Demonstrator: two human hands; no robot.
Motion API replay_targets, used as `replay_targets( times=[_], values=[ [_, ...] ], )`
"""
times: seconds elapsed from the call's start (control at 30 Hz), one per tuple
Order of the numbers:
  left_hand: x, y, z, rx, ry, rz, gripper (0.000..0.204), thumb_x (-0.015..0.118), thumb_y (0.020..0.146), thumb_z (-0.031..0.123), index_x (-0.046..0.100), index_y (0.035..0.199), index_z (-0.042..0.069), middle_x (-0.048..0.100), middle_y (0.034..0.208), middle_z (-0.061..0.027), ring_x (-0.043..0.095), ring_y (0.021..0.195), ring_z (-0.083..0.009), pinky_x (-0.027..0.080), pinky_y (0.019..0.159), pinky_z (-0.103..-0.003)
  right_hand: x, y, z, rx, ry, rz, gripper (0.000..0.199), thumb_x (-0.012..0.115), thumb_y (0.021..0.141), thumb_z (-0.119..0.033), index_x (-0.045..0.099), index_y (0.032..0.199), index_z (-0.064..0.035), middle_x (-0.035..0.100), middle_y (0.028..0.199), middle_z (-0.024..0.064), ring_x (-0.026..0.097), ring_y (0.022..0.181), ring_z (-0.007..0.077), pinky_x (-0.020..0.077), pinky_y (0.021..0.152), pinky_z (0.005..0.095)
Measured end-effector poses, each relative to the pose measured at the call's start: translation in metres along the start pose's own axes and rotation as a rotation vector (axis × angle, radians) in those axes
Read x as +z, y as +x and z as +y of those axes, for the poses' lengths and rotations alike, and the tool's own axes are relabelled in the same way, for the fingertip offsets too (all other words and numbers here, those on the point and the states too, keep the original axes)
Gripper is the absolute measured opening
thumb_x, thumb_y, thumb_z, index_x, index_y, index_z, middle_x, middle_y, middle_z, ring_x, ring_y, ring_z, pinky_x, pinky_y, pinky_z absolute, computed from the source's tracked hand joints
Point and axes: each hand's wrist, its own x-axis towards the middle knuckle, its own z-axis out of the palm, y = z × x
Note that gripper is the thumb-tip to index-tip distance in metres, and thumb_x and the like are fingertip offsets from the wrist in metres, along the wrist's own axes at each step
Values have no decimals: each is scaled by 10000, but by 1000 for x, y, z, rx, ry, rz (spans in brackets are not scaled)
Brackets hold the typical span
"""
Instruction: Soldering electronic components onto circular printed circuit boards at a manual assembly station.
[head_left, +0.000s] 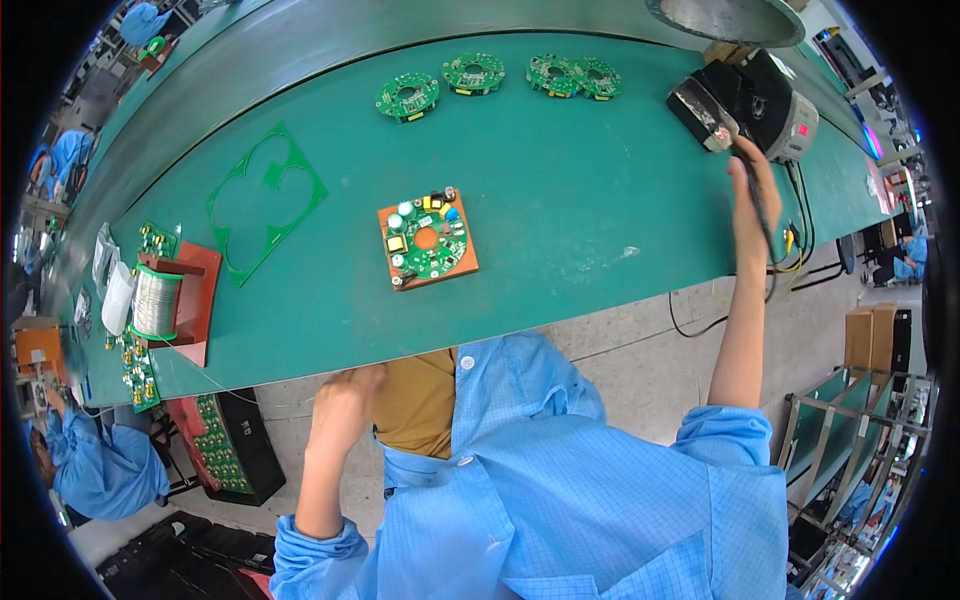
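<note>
My right hand (755,205) is at the far right, closed around a soldering iron (757,190) with a black cord. The iron's front end is at the opening of a dark box (700,108) beside the soldering station (787,120). My left hand (345,400) hangs just off the bench's front edge, its fingers curled. A thin solder wire (222,384) runs to it from a spool (155,302) on a reddish stand (203,300). Mid-bench, a round green circuit board (450,245) with tall components sits on an orange-brown square block (463,268); neither hand touches it.
Several round circuit boards (473,73) lie along the back. A cut-out green frame (317,190) is at left. Small boards (140,375) lie by the spool. A metal hood (730,22) overhangs the back right. Cables (800,215) hang off the right side. Other people (105,465) sit nearby.
</note>
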Motion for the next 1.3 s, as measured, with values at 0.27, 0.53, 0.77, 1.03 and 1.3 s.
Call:
replay_targets(
  times=[0.27,0.53,0.77,1.03,1.3],
  values=[
    [-62,-4,42,403,-671,33,74,578,884,68,634,887,19,621,790,-91,583,641,-175,458,570,-284,11,5,-3,-34,21,-47,288,577,934,-190,631,1198,-88,648,1116,39,600,1000,128,456,799,249],
    [-83,40,63,117,-1368,283,67,555,938,87,582,946,26,509,739,36,400,602,-19,305,517,-198,37,-54,-99,34,877,-371,279,548,911,-133,614,1111,50,589,792,45,508,610,72,400,524,192],
    [-83,60,82,119,-1153,464,84,534,946,105,543,925,24,474,710,60,354,601,-2,267,532,-176,80,-74,-157,-45,1035,-557,144,630,827,-113,658,851,26,630,762,53,518,648,70,397,567,217],
    [-69,68,75,92,-896,556,36,627,844,20,592,846,12,474,664,32,374,568,-16,272,480,-196,95,-70,-164,-269,980,-636,231,606,813,-205,657,776,18,564,666,39,435,586,87,311,525,241],
    [-68,70,77,78,-850,561,67,650,792,14,587,806,32,481,644,6,386,536,-45,281,464,-214,93,-71,-166,-229,935,-678,216,601,810,-188,660,791,19,551,660,30,431,583,80,300,518,238]
  ],
)
